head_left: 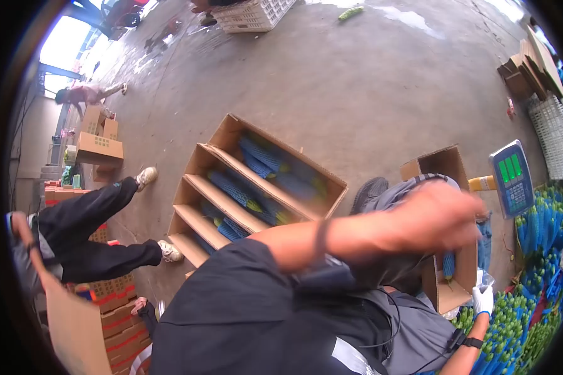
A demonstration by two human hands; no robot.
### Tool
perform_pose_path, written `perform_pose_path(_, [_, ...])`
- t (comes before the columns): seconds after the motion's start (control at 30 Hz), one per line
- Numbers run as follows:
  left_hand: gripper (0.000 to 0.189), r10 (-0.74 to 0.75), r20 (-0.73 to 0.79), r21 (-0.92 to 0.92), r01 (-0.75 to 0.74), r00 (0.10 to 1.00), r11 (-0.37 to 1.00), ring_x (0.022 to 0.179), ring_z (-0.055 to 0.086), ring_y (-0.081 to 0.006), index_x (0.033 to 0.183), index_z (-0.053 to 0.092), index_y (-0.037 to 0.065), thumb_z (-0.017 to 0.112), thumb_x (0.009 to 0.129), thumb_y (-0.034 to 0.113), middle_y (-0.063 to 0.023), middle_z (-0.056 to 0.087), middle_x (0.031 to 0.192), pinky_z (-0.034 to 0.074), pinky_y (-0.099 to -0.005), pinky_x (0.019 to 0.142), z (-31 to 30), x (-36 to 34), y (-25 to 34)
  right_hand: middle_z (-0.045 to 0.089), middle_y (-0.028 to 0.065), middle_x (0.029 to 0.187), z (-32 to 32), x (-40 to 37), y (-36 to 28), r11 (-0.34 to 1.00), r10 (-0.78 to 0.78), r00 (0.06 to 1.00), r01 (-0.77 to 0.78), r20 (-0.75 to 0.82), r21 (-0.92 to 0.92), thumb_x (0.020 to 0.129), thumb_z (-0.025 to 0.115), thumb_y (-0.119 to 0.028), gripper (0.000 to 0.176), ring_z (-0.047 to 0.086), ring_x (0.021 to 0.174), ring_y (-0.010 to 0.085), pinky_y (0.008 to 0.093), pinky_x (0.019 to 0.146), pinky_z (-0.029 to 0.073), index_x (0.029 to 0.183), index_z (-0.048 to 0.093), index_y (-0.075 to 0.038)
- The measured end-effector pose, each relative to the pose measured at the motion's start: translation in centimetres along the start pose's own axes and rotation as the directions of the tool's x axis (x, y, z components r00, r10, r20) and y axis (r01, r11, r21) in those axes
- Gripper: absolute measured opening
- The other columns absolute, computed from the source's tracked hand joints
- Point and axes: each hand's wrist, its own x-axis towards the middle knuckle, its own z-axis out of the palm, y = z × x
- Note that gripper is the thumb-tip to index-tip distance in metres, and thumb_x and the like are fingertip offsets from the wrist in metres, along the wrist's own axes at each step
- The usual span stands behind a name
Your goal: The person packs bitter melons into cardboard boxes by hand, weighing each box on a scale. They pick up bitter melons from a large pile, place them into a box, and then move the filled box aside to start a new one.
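My left hand (444,215) is bare and smeared by motion, at the end of a forearm stretched across the view. It is above the grey trouser legs, left of a scale display (512,178); its fingers cannot be made out. My right hand (483,301), in a white glove, is beside an open cardboard box (453,299). Its fingers are closed at some clear plastic (485,278) along the box's edge. Inside that box lies a long vegetable in a blue net sleeve (448,265). My left forearm hides part of the box.
Open cardboard boxes (197,178) holding blue-netted green vegetables stand left of centre. More netted vegetables (500,312) are piled at right, near a white crate (553,137). At left a co-worker in black trousers (94,237) holds a cardboard sheet (75,328) by stacked cartons (116,312).
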Motion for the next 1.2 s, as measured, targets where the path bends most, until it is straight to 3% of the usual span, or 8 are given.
perform_pose_path(0.1, [0.026, -0.359, -0.15, -0.145, 0.339, 0.921, 0.93, 0.096, 0.071, -0.0168, 0.123, 0.07, 0.004, 0.069, 0.103, 0.02, -0.0102, 0.075, 0.107, 0.057, -0.0347, 0.086, -5.6, -5.4, -5.5, 0.072, 0.0213, 0.106, 2.0, -1.0, 1.7, 0.983, 0.014, 0.999, -0.023, 0.047, 0.181, 0.088, 0.079, -0.029, 0.047, 0.067, 0.095, 0.0312, 0.0446, 0.089, 0.054, 0.115, 0.064, 0.006])
perform_pose_path(0.2, [0.033, -0.67, -0.164, -0.037, 0.675, 0.724, 0.737, 0.1, 0.074, -0.0232, 0.129, 0.065, 0.002, 0.066, 0.102, 0.021, -0.0145, 0.073, 0.107, 0.056, -0.0376, 0.091, -8.4, -11.4, -9.3, 0.071, 0.0224, 0.111, 2.3, -1.1, 2.1, 0.992, 0.026, 0.999, -0.03, 0.033, 0.124, 0.088, 0.079, -0.029, 0.05, 0.067, 0.099, 0.0323, 0.0444, 0.091, 0.054, 0.121, 0.063, 0.006])
perform_pose_path(0.37, [0.042, -0.301, -0.129, 0.467, 0.326, 0.945, 0.822, 0.104, 0.073, -0.035, 0.132, 0.064, 0.004, 0.07, 0.097, 0.026, -0.0161, 0.074, 0.105, 0.053, -0.0468, 0.1, -6.6, -18.6, -19.6, 0.071, 0.0233, 0.121, 3.0, -1.2, 1.7, 0.994, 0.033, 0.999, -0.035, 0.014, 0.108, 0.088, 0.076, -0.024, 0.054, 0.068, 0.107, 0.0321, 0.0438, 0.094, 0.054, 0.131, 0.062, 0.005])
perform_pose_path(0.43, [0.046, -0.181, -0.109, 0.584, 0.21, 0.977, 0.784, 0.105, 0.072, -0.0377, 0.134, 0.063, 0.005, 0.072, 0.095, 0.029, -0.0164, 0.074, 0.104, 0.052, -0.0492, 0.103, -6.7, -18.1, -22.1, 0.073, 0.0156, 0.123, 3.1, -0.5, 1.5, 0.945, 0.01, 0.966, -0.094, 0.258, 0.313, 0.087, 0.07, -0.011, 0.055, 0.068, 0.107, 0.0239, 0.0377, 0.093, 0.055, 0.139, 0.06, 0.002])
perform_pose_path(0.5, [0.054, -0.635, 0.184, 0.775, 0.287, 0.75, 0.563, 0.12, 0.069, -0.0339, 0.134, 0.066, 0.008, 0.069, 0.096, 0.046, -0.0168, 0.074, 0.122, 0.052, -0.0494, 0.103, -6.9, -16.8, -23.9, 0.074, 0.01, 0.106, 6.1, 1.0, 5.1, 0.898, -0.055, 0.99, -0.009, 0.133, 0.44, 0.089, 0.067, -0.014, 0.041, 0.067, 0.089, 0.0201, 0.0368, 0.078, 0.055, 0.127, 0.069, 0.003])
perform_pose_path(0.57, [0.064, -0.901, 0.255, 0.783, 0.472, 0.351, 0.405, 0.125, 0.068, -0.0338, 0.135, 0.07, 0.01, 0.061, 0.097, 0.061, -0.0166, 0.073, 0.133, 0.052, -0.0496, 0.105, -6.0, -15.7, -25.3, 0.074, 0.0087, 0.102, 6.6, 0.9, 5.0, 0.885, -0.097, 0.992, 0.049, 0.081, 0.462, 0.09, 0.067, -0.015, 0.038, 0.067, 0.083, 0.0185, 0.0365, 0.072, 0.055, 0.124, 0.071, 0.002])
perform_pose_path(0.73, [0.062, -0.897, 0.438, 0.848, 0.358, -0.056, 0.391, 0.137, 0.063, -0.0287, 0.145, 0.068, 0.027, 0.063, 0.093, 0.062, -0.0026, 0.068, 0.146, 0.046, -0.0581, 0.113, -3.9, -12.2, -28.0, 0.073, 0.0121, 0.111, 5.5, -1.1, 2.9, 0.916, 0.154, 0.98, -0.19, 0.127, 0.352, 0.089, 0.068, -0.015, 0.05, 0.068, 0.094, 0.0221, 0.0371, 0.081, 0.056, 0.136, 0.063, 0.002])
perform_pose_path(1.2, [0.045, -0.89, 0.445, 0.831, 0.415, -0.097, 0.37, 0.129, 0.066, -0.0254, 0.129, 0.074, 0.026, 0.064, 0.09, 0.047, -0.0015, 0.071, 0.138, 0.048, -0.0516, 0.111, -3.5, -18.3, -32.0, 0.068, 0.015, 0.116, 5.1, -1.1, 3.5, 0.904, 0.078, 0.993, -0.108, 0.09, 0.414, 0.09, 0.071, -0.014, 0.048, 0.064, 0.101, 0.0216, 0.0374, 0.092, 0.054, 0.132, 0.057, 0.005])
